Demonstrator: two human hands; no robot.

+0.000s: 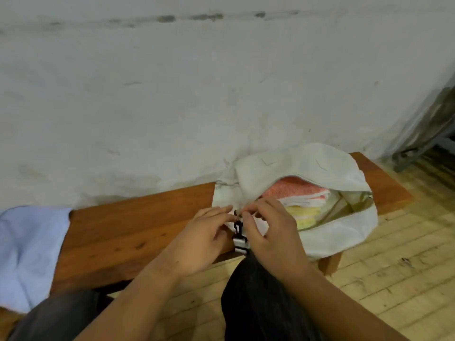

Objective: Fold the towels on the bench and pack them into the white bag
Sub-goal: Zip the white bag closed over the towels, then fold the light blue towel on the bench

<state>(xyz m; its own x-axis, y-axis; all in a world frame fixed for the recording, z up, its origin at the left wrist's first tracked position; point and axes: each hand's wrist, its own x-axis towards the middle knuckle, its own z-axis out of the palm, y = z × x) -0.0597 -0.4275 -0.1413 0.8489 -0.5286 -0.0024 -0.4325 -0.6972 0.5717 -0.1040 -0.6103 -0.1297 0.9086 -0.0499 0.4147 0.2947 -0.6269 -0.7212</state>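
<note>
Towels are packed in the white bag, its end pinched by the right grip; the left grip cannot be told. A blue cloth, well apart from it, seems left.
</note>
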